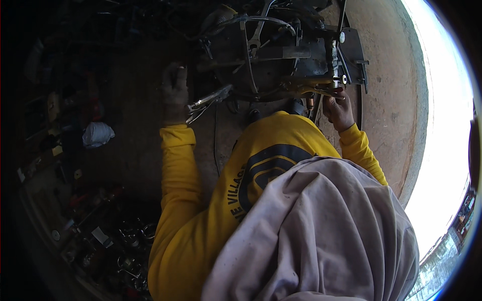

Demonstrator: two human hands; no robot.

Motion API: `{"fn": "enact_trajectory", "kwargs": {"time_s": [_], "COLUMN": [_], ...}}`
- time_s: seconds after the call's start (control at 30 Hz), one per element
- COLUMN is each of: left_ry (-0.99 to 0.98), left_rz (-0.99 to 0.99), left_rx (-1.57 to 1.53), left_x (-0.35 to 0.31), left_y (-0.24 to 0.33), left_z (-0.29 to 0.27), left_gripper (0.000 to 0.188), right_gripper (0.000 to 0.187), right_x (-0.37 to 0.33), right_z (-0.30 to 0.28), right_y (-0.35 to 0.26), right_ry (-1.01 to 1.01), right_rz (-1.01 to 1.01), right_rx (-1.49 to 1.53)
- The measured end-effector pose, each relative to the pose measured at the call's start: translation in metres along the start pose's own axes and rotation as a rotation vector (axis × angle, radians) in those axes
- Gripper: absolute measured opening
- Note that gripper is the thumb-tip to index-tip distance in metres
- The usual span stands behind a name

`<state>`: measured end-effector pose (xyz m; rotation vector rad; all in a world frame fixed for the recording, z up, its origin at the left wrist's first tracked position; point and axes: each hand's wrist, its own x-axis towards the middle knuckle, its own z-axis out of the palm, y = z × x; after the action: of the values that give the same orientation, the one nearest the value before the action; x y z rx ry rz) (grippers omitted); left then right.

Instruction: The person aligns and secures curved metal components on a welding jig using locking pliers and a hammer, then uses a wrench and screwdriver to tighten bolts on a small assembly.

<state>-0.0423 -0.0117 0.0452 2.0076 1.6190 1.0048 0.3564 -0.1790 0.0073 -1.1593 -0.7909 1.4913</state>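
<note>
My right hand (340,111) is closed at the right end of the workbench, its fingers around the end of a plier-like tool with slim curved handles (319,91). A bit of red shows at the fingertips. My left hand (174,95) sits in deep shade at the left end, fingers curled; what they hold, if anything, is too dark to see. Beside it, a pair of silver locking pliers (208,102) lies angled at the bench edge. A combination wrench (259,34) lies among curved metal bars on the dark work surface (273,75).
A flat metal plate (355,55) and rods stand at the bench's right end. The concrete floor (391,85) stretches toward a bright opening at right. A white bag (98,134) and dark clutter lie at left, with metal parts (133,241) lower down. A thin cable (216,145) hangs below.
</note>
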Motion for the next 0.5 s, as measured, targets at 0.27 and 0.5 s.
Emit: {"fn": "enact_trajectory", "kwargs": {"time_s": [0.27, 0.5], "left_ry": [-0.001, -0.36], "left_rz": [0.673, 0.805], "left_rx": [-0.174, 0.016], "left_x": [-0.009, -0.027], "left_y": [0.19, 0.238], "left_z": [-0.005, 0.077], "left_gripper": [0.042, 0.048], "right_gripper": [0.047, 0.03], "right_x": [0.001, 0.008], "right_z": [0.017, 0.046], "right_y": [0.009, 0.027], "right_ry": [0.04, -0.057], "right_rz": [0.003, -0.069], "right_rx": [-0.213, -0.117]}}
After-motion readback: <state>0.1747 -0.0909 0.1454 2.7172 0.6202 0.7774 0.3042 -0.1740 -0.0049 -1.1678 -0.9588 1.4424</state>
